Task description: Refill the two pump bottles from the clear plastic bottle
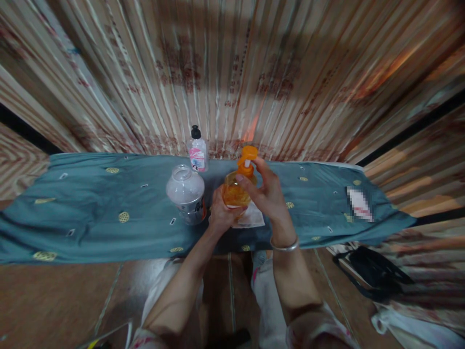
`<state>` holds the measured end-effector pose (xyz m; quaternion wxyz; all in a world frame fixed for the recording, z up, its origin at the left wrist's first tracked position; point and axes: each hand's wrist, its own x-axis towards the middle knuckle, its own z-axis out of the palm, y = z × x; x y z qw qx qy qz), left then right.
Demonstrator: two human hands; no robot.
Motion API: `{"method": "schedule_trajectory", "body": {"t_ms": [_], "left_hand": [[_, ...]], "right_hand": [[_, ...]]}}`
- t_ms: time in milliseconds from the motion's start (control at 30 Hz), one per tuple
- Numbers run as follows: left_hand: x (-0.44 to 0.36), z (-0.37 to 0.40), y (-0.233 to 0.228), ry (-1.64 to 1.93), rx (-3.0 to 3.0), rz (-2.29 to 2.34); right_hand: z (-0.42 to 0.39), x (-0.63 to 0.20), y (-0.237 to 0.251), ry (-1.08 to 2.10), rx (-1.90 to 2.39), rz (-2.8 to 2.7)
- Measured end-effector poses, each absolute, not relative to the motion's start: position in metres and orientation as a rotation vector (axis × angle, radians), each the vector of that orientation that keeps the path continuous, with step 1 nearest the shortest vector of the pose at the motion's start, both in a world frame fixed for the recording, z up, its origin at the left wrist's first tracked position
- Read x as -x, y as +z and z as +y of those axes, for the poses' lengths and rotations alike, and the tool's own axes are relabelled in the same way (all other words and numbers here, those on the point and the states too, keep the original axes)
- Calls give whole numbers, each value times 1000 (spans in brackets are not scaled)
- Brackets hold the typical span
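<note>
An orange pump bottle [234,193] stands on a white cloth [252,218] on the teal-covered table [90,208]. My left hand [221,211] grips the bottle's lower body from the left. My right hand [267,191] holds the orange pump head [247,157] at the neck, fingers wrapped around it from the right. A silver bangle circles my right wrist.
A clear open-topped jar [186,193] stands just left of the orange bottle. A small clear bottle with a black cap and pink label [198,150] stands behind it near the striped curtain. A black bag [374,271] lies on the floor at the right.
</note>
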<state>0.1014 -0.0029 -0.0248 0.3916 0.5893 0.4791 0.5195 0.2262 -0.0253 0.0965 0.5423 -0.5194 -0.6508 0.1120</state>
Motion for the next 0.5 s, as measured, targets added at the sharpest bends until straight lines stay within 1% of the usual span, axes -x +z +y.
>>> {"method": "schedule_trajectory", "body": {"t_ms": [167,233,400,500], "left_hand": [[-101,-3,-26,1311,-1513,1183],[-101,-3,-25,1315,-1518,1191],[-101,-3,-23,1314,-1488,1186],[-100,-4,-22,1305,-1502,1190]], "right_hand": [[-23,-225,95,110,1388,-1388],[-25,-226,96,131,1366,-1420],[-29,-227,99,299,1242,-1556],[-27,-226,97,237,1300,-1491]]}}
